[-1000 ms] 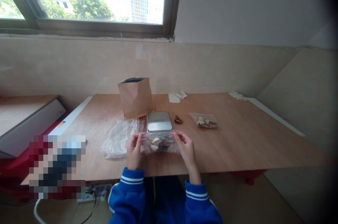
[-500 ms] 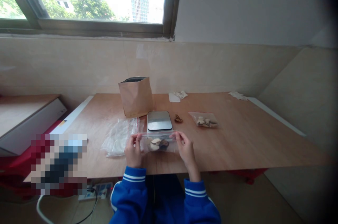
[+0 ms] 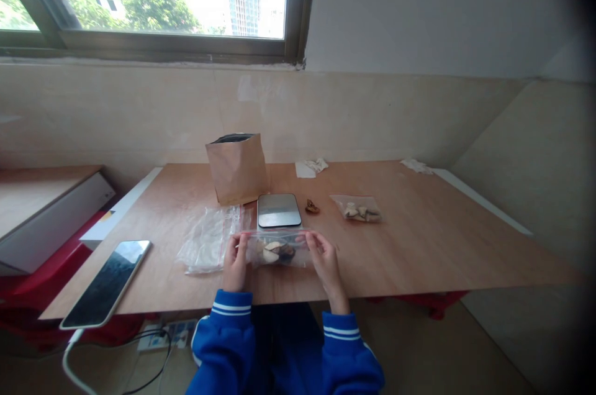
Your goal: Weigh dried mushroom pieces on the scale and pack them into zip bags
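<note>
The person's left hand [image 3: 235,263] and right hand [image 3: 326,261] grip opposite ends of a clear zip-top bag [image 3: 298,249], fingers curled narrowly on the plastic, with dried mushroom slices [image 3: 272,252] inside, just before a digital scale [image 3: 279,210].

We record from a single head-worn camera, set above the near edge of the light wooden tabletop [image 3: 419,240] and angled forward and down. Nearest lie the bare left hand [image 3: 235,263] and bare right hand [image 3: 327,264]; the frame reaches across to the beige tiled wall [image 3: 372,115] and dark-framed window [image 3: 162,47].
</note>
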